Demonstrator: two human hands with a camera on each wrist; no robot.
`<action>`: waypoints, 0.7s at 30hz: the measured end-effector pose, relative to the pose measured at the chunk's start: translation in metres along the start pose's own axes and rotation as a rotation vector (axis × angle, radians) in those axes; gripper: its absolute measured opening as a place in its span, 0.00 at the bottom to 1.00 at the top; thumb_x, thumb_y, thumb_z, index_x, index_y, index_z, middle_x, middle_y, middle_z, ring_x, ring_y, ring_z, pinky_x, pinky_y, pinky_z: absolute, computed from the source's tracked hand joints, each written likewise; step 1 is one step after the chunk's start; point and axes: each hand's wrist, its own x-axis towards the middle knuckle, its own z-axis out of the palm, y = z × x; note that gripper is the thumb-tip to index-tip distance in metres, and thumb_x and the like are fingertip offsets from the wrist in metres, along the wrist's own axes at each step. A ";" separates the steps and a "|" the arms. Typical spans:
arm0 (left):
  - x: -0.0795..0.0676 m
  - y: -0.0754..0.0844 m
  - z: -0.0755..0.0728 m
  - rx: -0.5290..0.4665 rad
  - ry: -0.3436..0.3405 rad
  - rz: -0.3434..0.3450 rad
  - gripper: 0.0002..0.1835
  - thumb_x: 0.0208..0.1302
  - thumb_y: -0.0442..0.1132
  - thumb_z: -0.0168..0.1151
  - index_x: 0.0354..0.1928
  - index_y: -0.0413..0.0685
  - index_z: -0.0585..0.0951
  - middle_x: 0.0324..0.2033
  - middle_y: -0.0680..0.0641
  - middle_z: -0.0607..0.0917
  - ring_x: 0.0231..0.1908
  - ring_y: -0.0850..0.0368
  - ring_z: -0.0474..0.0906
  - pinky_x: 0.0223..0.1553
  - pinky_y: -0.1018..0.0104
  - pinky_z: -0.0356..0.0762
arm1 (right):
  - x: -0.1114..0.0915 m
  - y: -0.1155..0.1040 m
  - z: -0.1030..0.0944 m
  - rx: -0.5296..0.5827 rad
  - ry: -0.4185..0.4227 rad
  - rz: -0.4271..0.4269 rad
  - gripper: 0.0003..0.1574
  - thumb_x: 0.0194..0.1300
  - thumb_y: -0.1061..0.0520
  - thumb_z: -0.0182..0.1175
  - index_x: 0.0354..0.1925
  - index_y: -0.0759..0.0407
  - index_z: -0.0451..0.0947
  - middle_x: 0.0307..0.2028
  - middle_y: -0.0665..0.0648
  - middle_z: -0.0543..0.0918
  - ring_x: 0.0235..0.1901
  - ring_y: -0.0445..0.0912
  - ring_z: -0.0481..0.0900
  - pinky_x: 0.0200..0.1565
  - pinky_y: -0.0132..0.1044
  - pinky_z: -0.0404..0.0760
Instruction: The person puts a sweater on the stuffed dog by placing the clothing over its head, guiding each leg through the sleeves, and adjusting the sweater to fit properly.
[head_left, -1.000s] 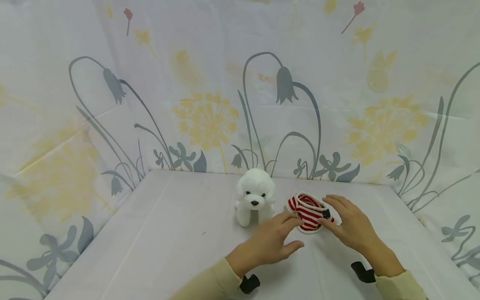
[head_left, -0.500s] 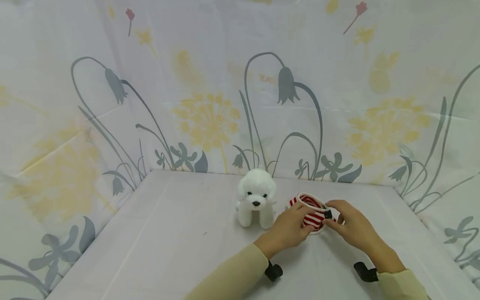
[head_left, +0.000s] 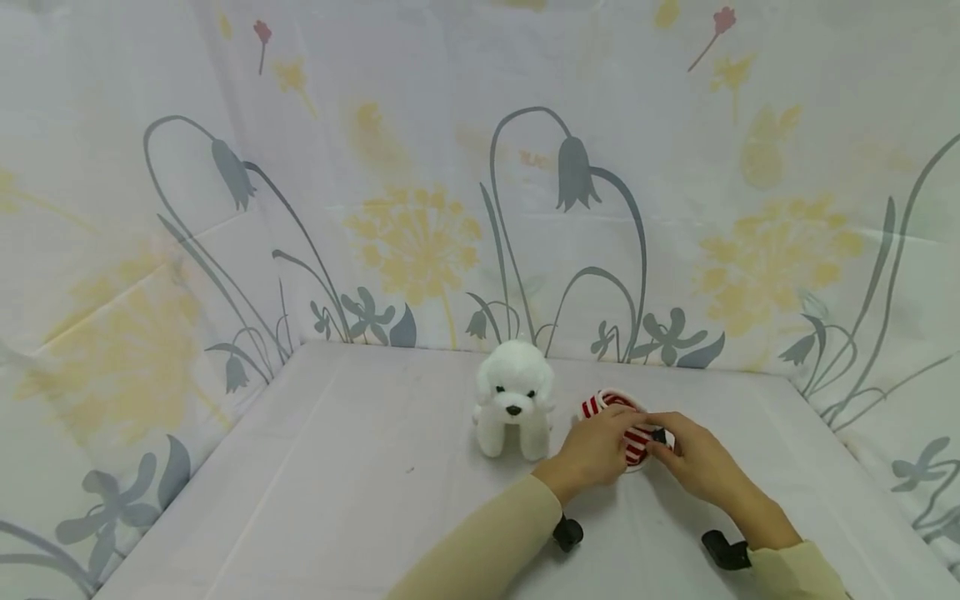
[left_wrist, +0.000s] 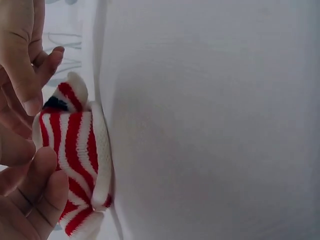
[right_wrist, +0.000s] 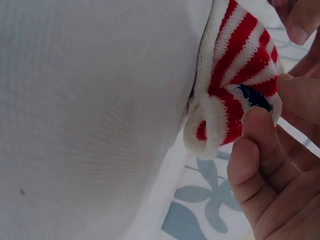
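Floral cloth [head_left: 442,125] behind white desk [head_left: 337,475]. Striped knit sweater [left_wrist: 75,150] beside plush dog [head_left: 514,383], sleeve-to-sleeve axis running from left hand [head_left: 596,450] to right hand [head_left: 697,454]; both pinch it, neither nearer.

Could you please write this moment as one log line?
left hand: grips striped knit garment | right hand: grips it near dark patch | white plush dog: standing, untouched

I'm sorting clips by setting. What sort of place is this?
Likely a small screened-off work or filming corner; the room beyond is hidden. Flower-printed sheeting stands behind a white tabletop and along both sides, and a striped knit garment is being handled there.
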 end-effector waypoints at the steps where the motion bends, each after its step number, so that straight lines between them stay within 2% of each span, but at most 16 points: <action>1: 0.001 -0.001 0.001 0.007 -0.009 -0.010 0.26 0.61 0.34 0.59 0.61 0.62 0.74 0.56 0.61 0.75 0.48 0.70 0.75 0.41 0.77 0.73 | 0.000 0.000 0.001 -0.004 0.009 -0.010 0.23 0.59 0.65 0.65 0.53 0.60 0.76 0.44 0.57 0.80 0.21 0.32 0.65 0.23 0.31 0.68; 4: 0.005 -0.004 0.004 0.043 -0.031 -0.046 0.23 0.62 0.36 0.59 0.58 0.62 0.75 0.52 0.60 0.76 0.48 0.68 0.76 0.43 0.74 0.74 | 0.000 0.000 0.003 -0.022 0.025 -0.025 0.21 0.58 0.66 0.65 0.51 0.62 0.77 0.43 0.57 0.80 0.22 0.32 0.65 0.24 0.31 0.68; 11: 0.006 -0.007 0.010 0.068 -0.056 -0.144 0.15 0.66 0.42 0.57 0.53 0.63 0.78 0.46 0.57 0.75 0.31 0.58 0.77 0.32 0.68 0.73 | 0.000 0.000 0.006 -0.058 0.049 -0.042 0.10 0.56 0.67 0.66 0.38 0.59 0.81 0.32 0.48 0.75 0.24 0.32 0.66 0.26 0.32 0.69; 15: 0.005 -0.008 0.009 0.063 -0.060 -0.161 0.13 0.66 0.43 0.57 0.51 0.65 0.79 0.47 0.56 0.75 0.31 0.58 0.77 0.32 0.66 0.73 | 0.001 -0.001 0.004 -0.083 0.070 -0.079 0.10 0.55 0.68 0.66 0.33 0.55 0.80 0.31 0.45 0.74 0.25 0.33 0.67 0.27 0.33 0.70; 19: 0.002 -0.009 0.007 0.050 -0.061 -0.144 0.12 0.66 0.43 0.58 0.50 0.65 0.80 0.54 0.57 0.75 0.35 0.59 0.78 0.34 0.67 0.74 | 0.002 -0.004 -0.001 -0.093 0.070 -0.091 0.11 0.56 0.69 0.65 0.33 0.54 0.78 0.32 0.45 0.75 0.26 0.33 0.67 0.27 0.33 0.71; 21: 0.001 -0.010 0.004 0.046 -0.060 -0.131 0.12 0.66 0.43 0.58 0.50 0.65 0.81 0.52 0.58 0.76 0.36 0.61 0.78 0.33 0.68 0.74 | 0.002 -0.006 -0.004 -0.086 0.068 -0.092 0.11 0.57 0.69 0.64 0.33 0.54 0.78 0.31 0.46 0.75 0.25 0.33 0.68 0.26 0.32 0.71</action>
